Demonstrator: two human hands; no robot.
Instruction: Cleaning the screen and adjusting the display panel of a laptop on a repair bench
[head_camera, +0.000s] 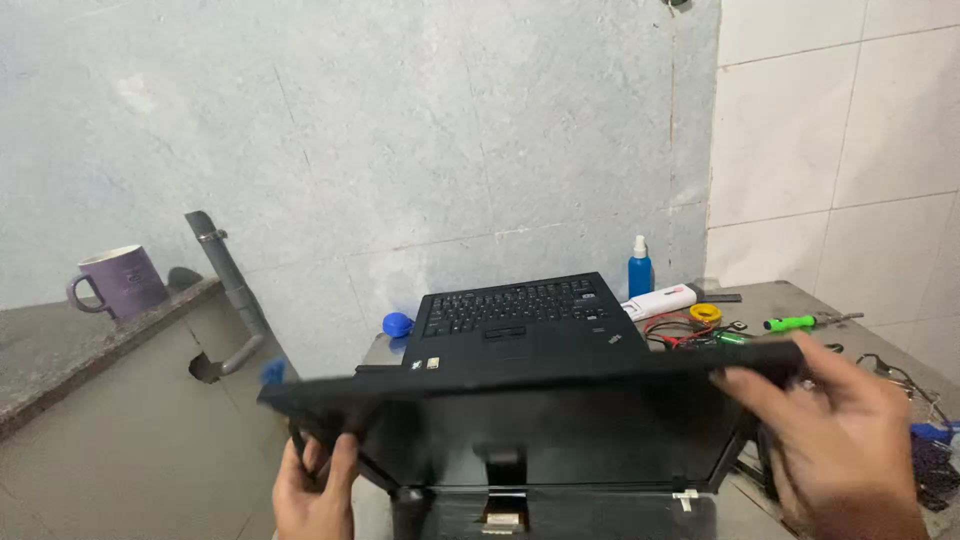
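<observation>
Both hands grip a flat black laptop screen bezel (540, 375): left hand (315, 490) pinching its left corner, right hand (845, 430) clasping its right end, held level above what seems the opened laptop (520, 320) on the table (800, 300).

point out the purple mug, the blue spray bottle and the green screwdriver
purple mug (128, 281), head view, middle of its side
blue spray bottle (640, 274), head view, on the blue body
green screwdriver (791, 323), head view, on the green handle
</observation>
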